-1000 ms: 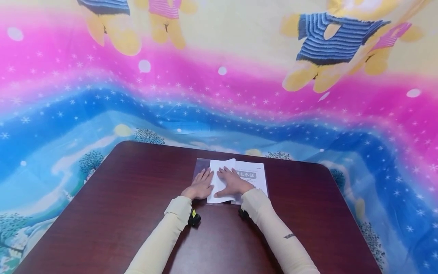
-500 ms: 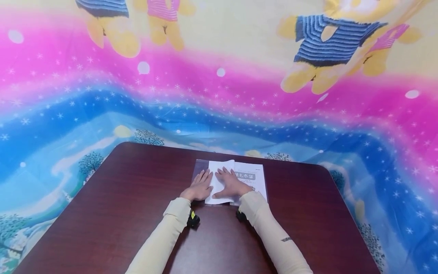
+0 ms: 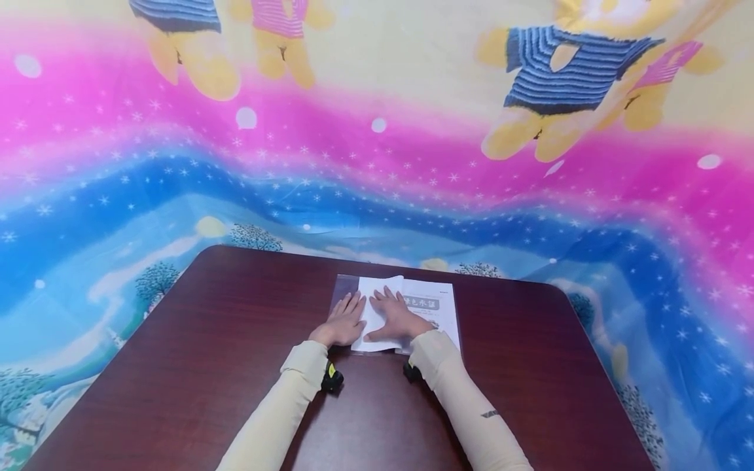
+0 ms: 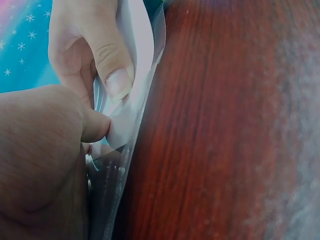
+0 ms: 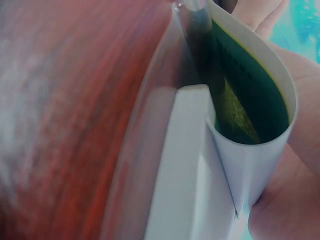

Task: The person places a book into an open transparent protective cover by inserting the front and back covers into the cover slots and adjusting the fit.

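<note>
A book [image 3: 446, 317] lies spread near the table's far edge, with Chinese characters on its right page. Clear plastic film [image 3: 346, 282] shows beyond its left and lower edges. My left hand [image 3: 341, 320] rests flat at the left edge of the white leaf, fingers straight, partly on the film. On that leaf [image 3: 368, 284] lies my right hand [image 3: 397, 317], fingers spread and thumb toward the left hand. In the right wrist view the leaf bulges into a curve, its dark green side [image 5: 250, 85] inward, beside the thick page block [image 5: 180, 160]. The fingers' undersides are hidden.
The book lies on a dark red-brown table [image 3: 235, 314] with rounded corners. Behind it hangs a colourful cloth [image 3: 353, 163] with bears and snowflakes. Black wrist cameras [image 3: 332, 379] sit under both cuffs.
Both hands stay in nearly the same place on the book. The right forearm has drifted slightly left, and the whole view has shifted a little.
</note>
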`<action>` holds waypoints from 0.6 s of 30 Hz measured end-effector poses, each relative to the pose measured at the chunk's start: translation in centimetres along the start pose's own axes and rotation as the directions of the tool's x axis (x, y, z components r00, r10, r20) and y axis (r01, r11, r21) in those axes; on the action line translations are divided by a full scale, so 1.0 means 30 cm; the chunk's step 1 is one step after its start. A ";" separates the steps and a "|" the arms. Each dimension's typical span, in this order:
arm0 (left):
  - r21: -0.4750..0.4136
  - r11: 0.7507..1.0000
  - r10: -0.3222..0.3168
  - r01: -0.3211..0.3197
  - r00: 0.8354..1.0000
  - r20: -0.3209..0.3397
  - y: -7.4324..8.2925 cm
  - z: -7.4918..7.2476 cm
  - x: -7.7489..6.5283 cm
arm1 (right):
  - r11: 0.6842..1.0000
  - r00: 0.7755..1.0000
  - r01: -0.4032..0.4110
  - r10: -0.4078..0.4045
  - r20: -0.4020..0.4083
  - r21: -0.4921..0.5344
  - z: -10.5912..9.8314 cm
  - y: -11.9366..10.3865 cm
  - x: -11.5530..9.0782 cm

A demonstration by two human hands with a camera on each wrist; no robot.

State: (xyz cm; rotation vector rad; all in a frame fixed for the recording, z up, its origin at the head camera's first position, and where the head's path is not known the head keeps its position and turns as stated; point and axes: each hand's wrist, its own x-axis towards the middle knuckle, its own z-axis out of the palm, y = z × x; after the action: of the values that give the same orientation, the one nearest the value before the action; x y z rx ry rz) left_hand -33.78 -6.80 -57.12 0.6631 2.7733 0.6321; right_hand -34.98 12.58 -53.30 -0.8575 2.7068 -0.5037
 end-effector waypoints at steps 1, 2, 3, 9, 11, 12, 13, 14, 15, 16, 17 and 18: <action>-0.001 1.000 0.003 -0.003 1.000 -0.003 -0.001 0.001 0.000 | 1.000 1.000 -0.004 0.004 0.004 -0.001 -0.001 -0.001 0.000; 0.001 1.000 0.004 -0.004 1.000 -0.003 -0.001 0.002 0.000 | 1.000 1.000 -0.009 0.009 0.008 -0.003 -0.001 -0.002 0.000; 0.003 1.000 0.005 -0.005 1.000 -0.004 -0.002 0.002 0.000 | 1.000 1.000 -0.013 0.013 0.012 -0.002 -0.002 -0.004 0.000; -0.009 1.000 0.004 -0.004 1.000 -0.014 -0.006 0.003 -0.001 | 1.000 1.000 0.009 -0.009 -0.005 0.017 -0.003 -0.007 0.002; 0.002 1.000 -0.002 0.002 1.000 -0.001 -0.007 0.005 0.001 | 1.000 1.000 0.017 -0.017 -0.011 0.016 0.000 -0.007 0.002; 0.008 1.000 -0.003 0.003 1.000 0.005 -0.008 0.006 0.002 | 1.000 1.000 0.018 -0.018 -0.010 0.013 0.002 -0.006 0.002; 0.003 1.000 0.000 0.000 1.000 0.007 -0.008 0.007 0.003 | 1.000 1.000 0.018 -0.018 -0.008 0.009 0.004 -0.006 0.001; -0.002 1.000 0.003 -0.003 1.000 0.007 -0.008 0.007 0.004 | 1.000 1.000 0.018 -0.018 -0.008 0.007 0.005 -0.006 0.001; -0.009 1.000 0.006 -0.006 1.000 0.005 -0.008 0.007 0.005 | 1.000 1.000 0.020 -0.020 -0.011 0.005 0.006 -0.005 0.001; -0.008 1.000 0.009 -0.009 1.000 0.005 -0.008 0.007 0.005 | 1.000 1.000 0.019 -0.019 -0.016 0.009 0.007 -0.006 0.000; -0.020 1.000 0.014 -0.014 1.000 -0.002 -0.007 0.007 0.006 | 1.000 1.000 0.020 -0.020 -0.020 0.012 0.008 -0.006 0.000; -0.027 1.000 0.016 -0.016 1.000 -0.006 -0.007 0.006 0.006 | 1.000 1.000 0.017 -0.016 -0.021 0.015 0.008 -0.006 -0.001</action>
State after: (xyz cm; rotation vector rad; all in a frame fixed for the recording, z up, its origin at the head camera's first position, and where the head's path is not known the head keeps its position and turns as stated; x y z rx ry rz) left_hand -33.97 -6.82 -57.42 0.6798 2.7623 0.6745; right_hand -34.79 12.39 -53.43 -0.8763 2.7132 -0.5382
